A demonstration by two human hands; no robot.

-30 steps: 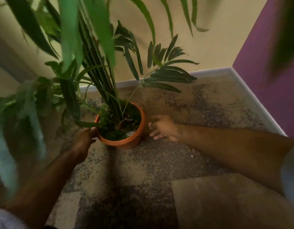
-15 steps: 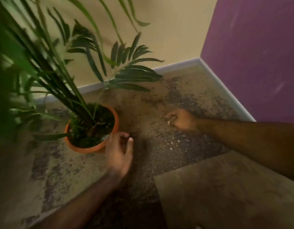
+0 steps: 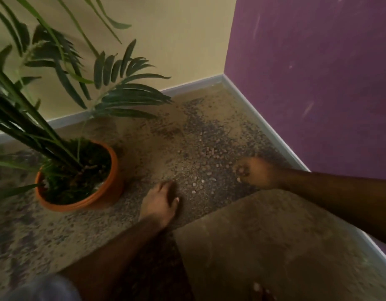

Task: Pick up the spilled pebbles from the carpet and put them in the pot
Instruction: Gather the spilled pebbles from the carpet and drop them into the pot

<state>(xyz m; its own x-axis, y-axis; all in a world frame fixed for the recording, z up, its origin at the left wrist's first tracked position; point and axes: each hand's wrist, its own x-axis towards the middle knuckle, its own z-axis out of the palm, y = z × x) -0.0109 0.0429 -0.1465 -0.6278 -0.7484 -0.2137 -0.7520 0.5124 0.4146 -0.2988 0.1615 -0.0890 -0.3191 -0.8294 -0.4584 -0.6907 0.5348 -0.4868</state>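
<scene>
Curling loosely near the pebbles (image 3: 206, 169) at frame centre, both hands' fingers (image 3: 166, 187) risked scattering them across the carpet (image 3: 144, 148), far from the pot (image 3: 109, 192).

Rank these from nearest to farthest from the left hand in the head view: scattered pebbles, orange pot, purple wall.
From the left hand:
1. Scattered pebbles, on the carpet just right of its fingertips.
2. Orange pot, upright to its left, apart from it.
3. Purple wall, far right, beyond the curled right hand.
</scene>
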